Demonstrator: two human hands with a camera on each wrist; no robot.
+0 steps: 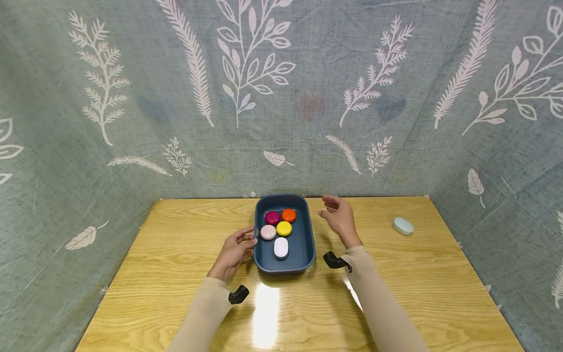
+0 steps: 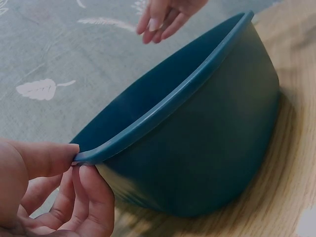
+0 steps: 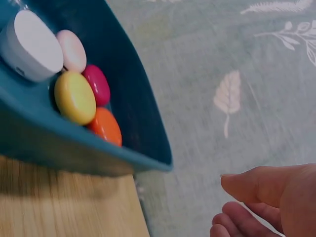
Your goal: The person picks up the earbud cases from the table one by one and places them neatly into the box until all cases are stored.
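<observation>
A dark blue plastic tub (image 1: 308, 247) stands on the table with its rounded contents showing. My left hand (image 1: 235, 252) pinches the rim at the tub's left side, thumb on top and fingers under it in the left wrist view. Inside lie glossy round pieces: magenta (image 1: 272, 217), orange (image 1: 289, 215), pale pink (image 1: 268, 232) and yellow (image 3: 75, 98). Nearer the front of the tub is a white oval case (image 3: 37, 44). To the right of the tub, apart from it, my right hand (image 1: 339, 217) is raised with relaxed fingers and holds nothing.
A pale blue oval piece (image 1: 403, 226) lies at the far right of the wooden table (image 1: 176, 274). Grey-green patterned cloth (image 1: 272, 142) hangs behind the table and along both sides.
</observation>
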